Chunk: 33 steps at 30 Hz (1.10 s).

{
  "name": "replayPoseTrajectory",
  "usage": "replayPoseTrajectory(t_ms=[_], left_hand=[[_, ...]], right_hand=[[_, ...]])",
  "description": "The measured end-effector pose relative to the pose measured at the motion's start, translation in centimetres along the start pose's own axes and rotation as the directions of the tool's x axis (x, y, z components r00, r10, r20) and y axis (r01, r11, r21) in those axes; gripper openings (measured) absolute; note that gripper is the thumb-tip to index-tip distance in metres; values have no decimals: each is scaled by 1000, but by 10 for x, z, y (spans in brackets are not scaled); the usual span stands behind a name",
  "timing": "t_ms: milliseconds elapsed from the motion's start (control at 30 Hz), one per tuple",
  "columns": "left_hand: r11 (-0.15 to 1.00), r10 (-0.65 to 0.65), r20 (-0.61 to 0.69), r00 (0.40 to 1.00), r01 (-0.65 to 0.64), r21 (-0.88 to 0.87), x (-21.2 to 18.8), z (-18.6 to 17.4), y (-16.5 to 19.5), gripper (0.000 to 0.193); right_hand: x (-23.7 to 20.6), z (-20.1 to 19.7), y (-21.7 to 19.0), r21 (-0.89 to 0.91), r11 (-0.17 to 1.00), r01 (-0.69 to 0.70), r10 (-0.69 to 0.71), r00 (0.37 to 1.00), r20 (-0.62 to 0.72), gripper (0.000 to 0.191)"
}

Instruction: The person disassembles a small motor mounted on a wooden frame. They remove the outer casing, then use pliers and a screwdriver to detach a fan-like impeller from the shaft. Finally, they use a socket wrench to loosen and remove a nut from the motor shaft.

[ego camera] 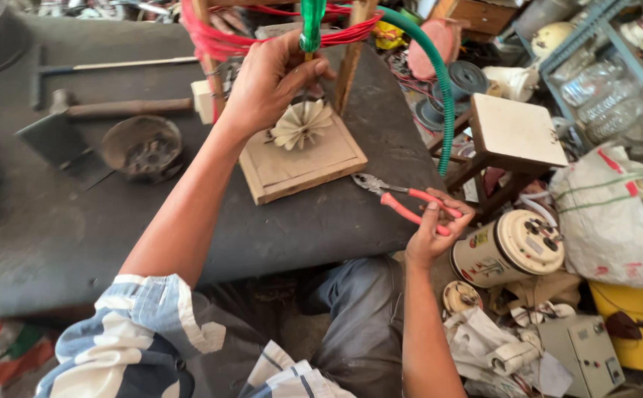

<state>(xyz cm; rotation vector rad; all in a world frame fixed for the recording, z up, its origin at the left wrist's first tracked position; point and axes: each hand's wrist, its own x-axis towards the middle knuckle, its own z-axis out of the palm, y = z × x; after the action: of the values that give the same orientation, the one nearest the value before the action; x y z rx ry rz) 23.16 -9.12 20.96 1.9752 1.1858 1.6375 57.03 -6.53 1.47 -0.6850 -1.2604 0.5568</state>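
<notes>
My left hand (270,81) grips a green-handled screwdriver (311,23) held upright over a pale pleated paper fan piece (302,124) on a square wooden base (314,163). Two wooden uprights rise from that base, wound with red wire (222,40). My right hand (435,227) is at the table's right edge, closed on the red handles of pliers (404,203), whose metal jaws rest on the dark tabletop (56,221).
A hammer (107,108) and a round metal dish of small parts (143,146) lie to the left. A green corrugated hose (439,81), a small wooden stool (516,133), a cream cylindrical appliance (509,247), sacks and bottles crowd the floor on the right.
</notes>
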Motion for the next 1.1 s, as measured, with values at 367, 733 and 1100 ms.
replayPoseTrajectory(t_ms=[367, 733, 1100], left_hand=[[837, -172, 34, 984, 164, -521, 14, -1, -79, 15], [781, -86, 35, 996, 90, -619, 21, -1, -105, 14], [796, -112, 59, 992, 125, -592, 13, 2, -108, 14]], right_hand=[[6, 18, 19, 27, 999, -30, 30, 999, -19, 22], [5, 27, 28, 61, 997, -48, 50, 998, -29, 22], [2, 10, 14, -23, 982, -188, 189, 980, 67, 36]])
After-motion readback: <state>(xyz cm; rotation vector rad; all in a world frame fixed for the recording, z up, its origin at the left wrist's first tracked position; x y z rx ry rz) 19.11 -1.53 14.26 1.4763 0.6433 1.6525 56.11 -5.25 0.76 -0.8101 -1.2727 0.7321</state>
